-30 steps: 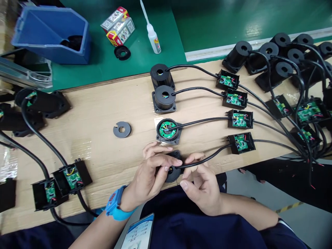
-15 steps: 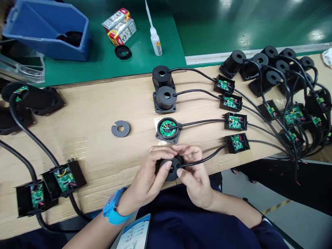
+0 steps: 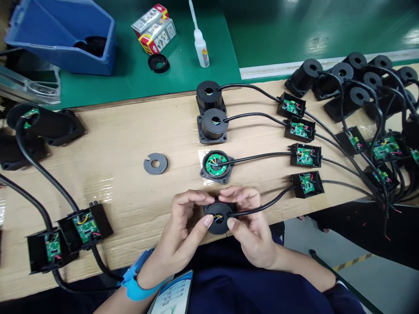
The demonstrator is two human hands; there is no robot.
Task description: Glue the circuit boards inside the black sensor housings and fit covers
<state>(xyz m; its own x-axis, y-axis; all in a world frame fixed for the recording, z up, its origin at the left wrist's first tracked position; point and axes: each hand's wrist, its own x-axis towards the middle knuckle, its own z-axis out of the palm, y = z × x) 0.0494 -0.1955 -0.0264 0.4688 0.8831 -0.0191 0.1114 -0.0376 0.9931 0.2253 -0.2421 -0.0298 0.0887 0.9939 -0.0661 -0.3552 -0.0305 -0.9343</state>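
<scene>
A black round housing with a ring cover on top stands at the front edge of the cardboard, coloured wires showing in its centre hole. My left hand curls around its left side, thumb on the rim. From the right, my right hand grips it, thumb near where the black cable leaves it. That cable runs to an open black box with a green circuit board. Just behind is an uncovered housing showing its round green board. A loose slotted grey disc lies to the left.
Two covered housings stand farther back, cabled to open boxes. Several more housings crowd the right with tangled cables. At left are larger housings and two boxes. A blue bin, a carton and a dropper bottle stand behind.
My left thumb has slid off the centre hole to the left rim, so the wires inside show more. Both hands stay around the housing. The whole view has shifted slightly.
</scene>
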